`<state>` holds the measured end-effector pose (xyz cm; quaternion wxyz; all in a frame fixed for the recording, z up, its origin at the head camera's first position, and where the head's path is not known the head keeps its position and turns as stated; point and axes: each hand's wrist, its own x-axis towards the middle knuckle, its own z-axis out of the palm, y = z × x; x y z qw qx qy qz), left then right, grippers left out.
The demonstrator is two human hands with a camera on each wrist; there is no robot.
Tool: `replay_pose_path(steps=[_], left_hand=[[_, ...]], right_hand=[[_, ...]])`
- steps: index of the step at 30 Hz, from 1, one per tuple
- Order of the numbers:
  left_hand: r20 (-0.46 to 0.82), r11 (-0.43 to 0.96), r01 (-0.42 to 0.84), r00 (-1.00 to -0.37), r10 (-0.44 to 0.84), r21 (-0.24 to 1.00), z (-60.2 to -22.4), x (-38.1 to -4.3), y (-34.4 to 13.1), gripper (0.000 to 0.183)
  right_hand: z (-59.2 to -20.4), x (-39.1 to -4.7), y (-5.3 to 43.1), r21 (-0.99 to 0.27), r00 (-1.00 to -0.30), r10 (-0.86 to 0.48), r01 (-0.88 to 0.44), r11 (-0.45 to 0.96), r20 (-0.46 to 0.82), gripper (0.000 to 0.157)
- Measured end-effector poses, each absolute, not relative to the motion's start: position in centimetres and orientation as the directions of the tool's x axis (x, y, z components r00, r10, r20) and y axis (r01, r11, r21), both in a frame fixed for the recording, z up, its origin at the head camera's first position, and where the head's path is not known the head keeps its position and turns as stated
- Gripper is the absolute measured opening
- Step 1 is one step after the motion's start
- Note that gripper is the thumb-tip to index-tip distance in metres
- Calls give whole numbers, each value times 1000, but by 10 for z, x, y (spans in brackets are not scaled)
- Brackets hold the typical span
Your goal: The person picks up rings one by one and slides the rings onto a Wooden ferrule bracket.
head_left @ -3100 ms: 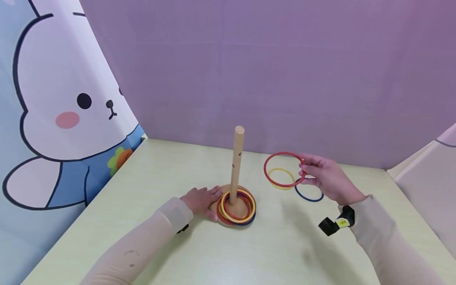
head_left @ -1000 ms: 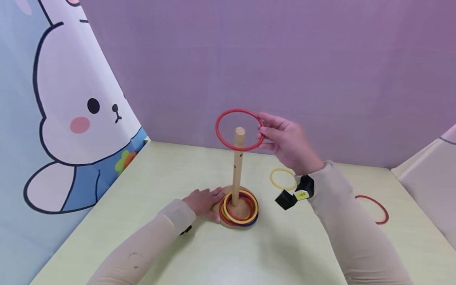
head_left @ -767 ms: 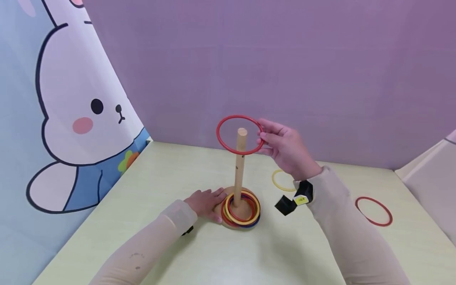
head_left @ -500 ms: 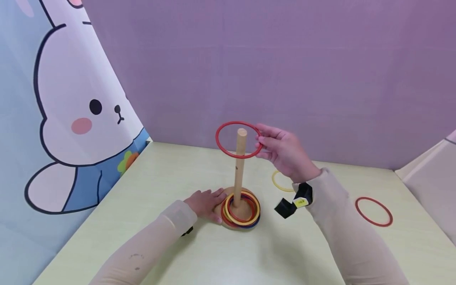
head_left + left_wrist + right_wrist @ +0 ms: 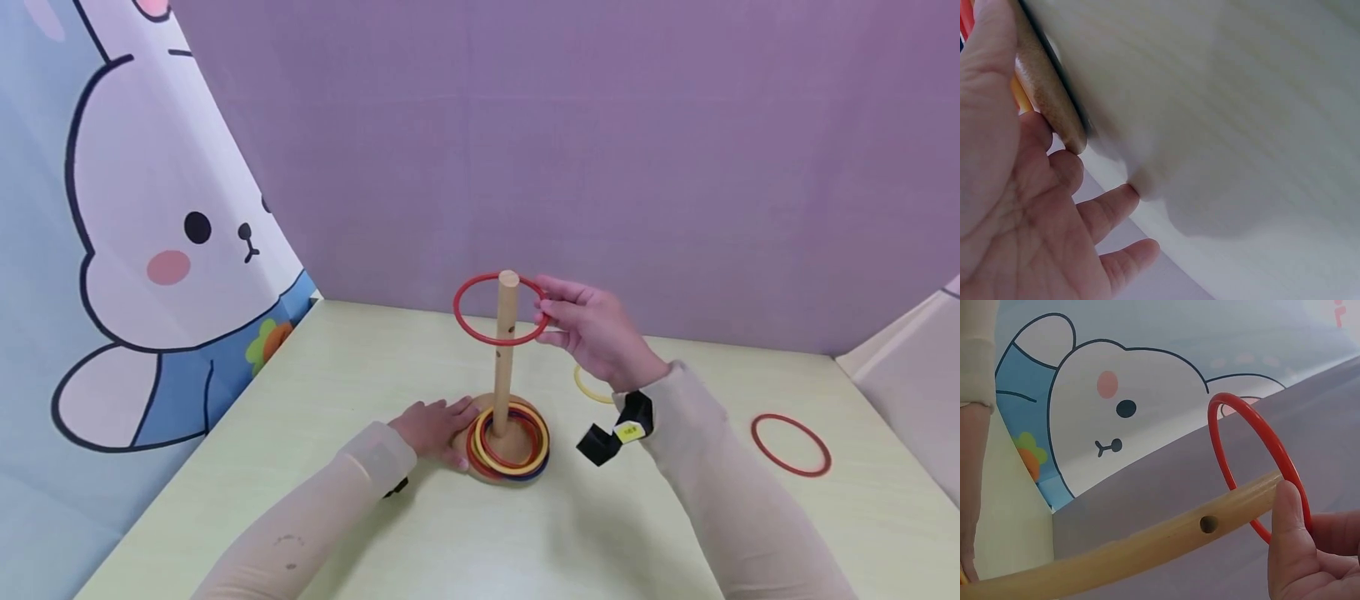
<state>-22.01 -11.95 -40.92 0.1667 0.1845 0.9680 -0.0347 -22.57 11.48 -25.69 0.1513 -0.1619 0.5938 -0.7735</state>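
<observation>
My right hand [image 5: 600, 333] pinches a thin red ring [image 5: 469, 332] between thumb and fingers. The ring is level with the upper end of an upright wooden post [image 5: 503, 375] and encircles it. The right wrist view shows the post's tip [image 5: 1266, 487] inside the ring, near my thumb [image 5: 1290, 506]. My left hand [image 5: 431, 429] rests at the left edge of the round wooden base [image 5: 517, 433], fingers spread. In the left wrist view some of its fingertips touch the base's rim [image 5: 1054, 100]. Yellow, red and blue rings [image 5: 542, 437] lie stacked around the post's foot.
A yellow ring [image 5: 588, 392] lies on the table behind my right wrist, partly hidden. Another red ring [image 5: 791, 445] lies at the right of the pale table [image 5: 420, 533]. A purple cloth wall [image 5: 675, 167] rises behind; a cartoon-printed cloth [image 5: 165, 333] stands at left.
My right hand carried the red ring up and left from the table's right side, then lowered it over the post's top. The left hand has stayed on the base.
</observation>
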Motion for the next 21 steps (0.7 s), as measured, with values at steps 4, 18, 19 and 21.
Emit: replay_pose_path(steps=[4, 18, 19, 21], left_hand=[[-331, 930, 366, -881, 337, -27, -408, -223, -116, 88], [-328, 946, 324, -896, 300, -21, -405, -232, -108, 89], [-325, 947, 321, -897, 298, -18, -406, -232, -107, 89], [-323, 947, 322, -898, 300, -14, -407, -233, -106, 89]], right_hand=[[-263, -233, 118, -966, -894, -443, 48, -255, 73, 46], [-284, -251, 123, -984, -896, -444, 65, -164, 15, 45], [-286, -252, 123, -985, -895, -446, 63, -160, 15, 45], [-290, -253, 124, -987, -894, -448, 61, -151, 13, 45]])
